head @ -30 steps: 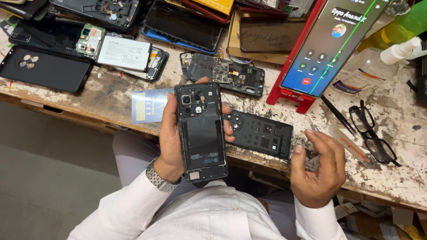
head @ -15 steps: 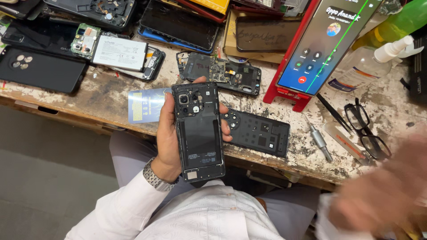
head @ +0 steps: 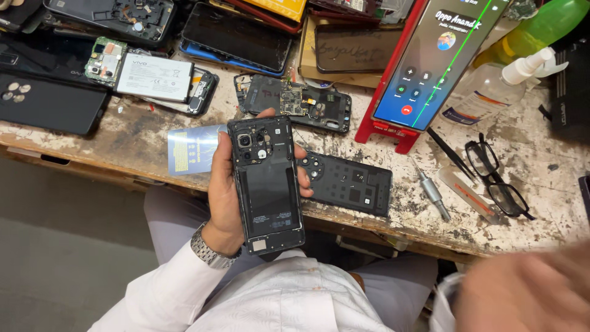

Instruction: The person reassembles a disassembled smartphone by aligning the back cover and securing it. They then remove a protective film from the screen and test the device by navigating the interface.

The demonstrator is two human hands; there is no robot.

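At the bench edge: you are sitting with an opened phone (head: 268, 184) raised over your lap, just in front of the worn, stained bench (head: 135, 132).
Left hand: your left hand (head: 230, 190) is wrapping round the phone from behind, thumb along its left side and fingertips curling over the right edge, so it is gripping firmly and holding the phone upright with its back facing you.
Right hand: your right hand (head: 528, 295) is showing only as a blur at the lower right corner, well away from the phone; I cannot tell whether it is spread or closed, or whether it is carrying anything.
Done so far, judging by how things lie: the phone's rear cover is off, with the camera cluster at the top and the dark inner plate showing bare. A black back panel (head: 347, 181) is lying on the bench just beside the phone, likely the piece belonging to it.
Left to do: the phone is not closed up, and no tool is touching it, so the inside work looks unfinished.
Tools waiting: a small screwdriver (head: 431, 192) and tweezers (head: 447, 154) are lying to the right, near a pair of black glasses (head: 498, 178).
Around you: a lit phone in a red stand (head: 430, 61), a spray bottle (head: 491, 86), a blue card (head: 192, 149) and other stripped handsets are crowding the far side.
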